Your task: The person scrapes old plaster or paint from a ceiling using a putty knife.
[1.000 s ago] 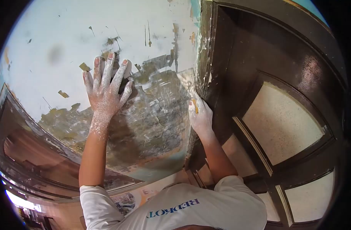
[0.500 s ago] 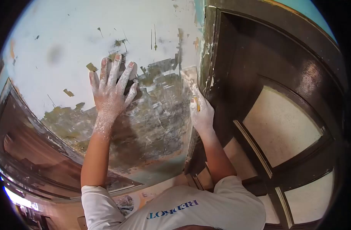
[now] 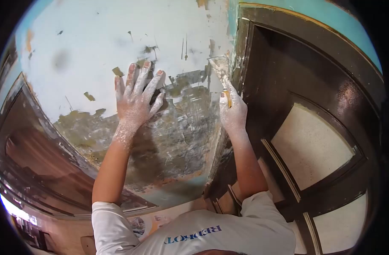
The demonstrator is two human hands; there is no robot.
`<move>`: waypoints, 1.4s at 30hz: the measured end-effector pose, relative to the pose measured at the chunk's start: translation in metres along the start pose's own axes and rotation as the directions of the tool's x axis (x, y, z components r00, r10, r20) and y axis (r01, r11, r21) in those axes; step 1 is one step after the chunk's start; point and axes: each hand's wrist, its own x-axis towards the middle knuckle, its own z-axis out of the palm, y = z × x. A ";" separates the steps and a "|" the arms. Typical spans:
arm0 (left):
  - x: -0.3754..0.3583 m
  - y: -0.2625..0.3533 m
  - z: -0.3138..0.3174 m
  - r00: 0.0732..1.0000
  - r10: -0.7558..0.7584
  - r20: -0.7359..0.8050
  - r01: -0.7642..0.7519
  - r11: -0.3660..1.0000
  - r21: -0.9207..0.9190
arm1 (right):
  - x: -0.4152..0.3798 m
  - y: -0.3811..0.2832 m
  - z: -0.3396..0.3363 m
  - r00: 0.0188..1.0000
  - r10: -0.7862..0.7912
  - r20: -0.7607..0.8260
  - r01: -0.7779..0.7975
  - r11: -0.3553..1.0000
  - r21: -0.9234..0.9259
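My left hand, dusted with white powder, lies against the wall with its fingers spread. Around and below it, the white coating gives way to a dark, mottled patch. A putty knife is in my right hand, which is closed round its yellow handle. Its blade, smeared with whitish paste, is up against the wall near the door frame. The white powder covers my right hand as well.
A dark brown door with pale panels stands on the right, close beside my right arm. On the left is another dark wooden frame with reddish-brown inside it. Turquoise paint shows above the door.
My right hand has moved up along the wall's edge with the putty knife. My left hand stays at the same spot on the wall, while the whole view has shifted slightly.
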 end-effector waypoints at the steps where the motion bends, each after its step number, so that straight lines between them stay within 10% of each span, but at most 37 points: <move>1: -0.001 -0.001 0.000 1.000 0.006 -0.010 -0.006 1.000 -0.019 | -0.005 0.006 0.003 1.000 -0.006 0.001 0.006 1.000 0.006; 17: -0.105 0.000 0.014 0.981 0.034 0.191 0.002 0.983 -0.186 | -0.095 0.053 0.038 0.997 -0.073 0.002 0.073 0.989 0.130; 25: -0.123 0.008 0.024 0.976 -0.049 0.210 0.086 0.981 -0.172 | -0.085 0.058 0.051 0.987 0.148 -0.069 -0.108 0.911 0.399; 26: -0.127 0.007 0.028 0.981 -0.045 0.187 0.076 0.984 -0.161 | -0.106 0.065 0.057 0.937 0.334 0.099 -0.334 0.780 0.530; 42: -0.145 0.009 0.053 0.999 -0.046 0.011 0.047 0.995 -0.084 | -0.096 0.038 0.056 0.889 0.330 0.317 -0.436 0.820 0.371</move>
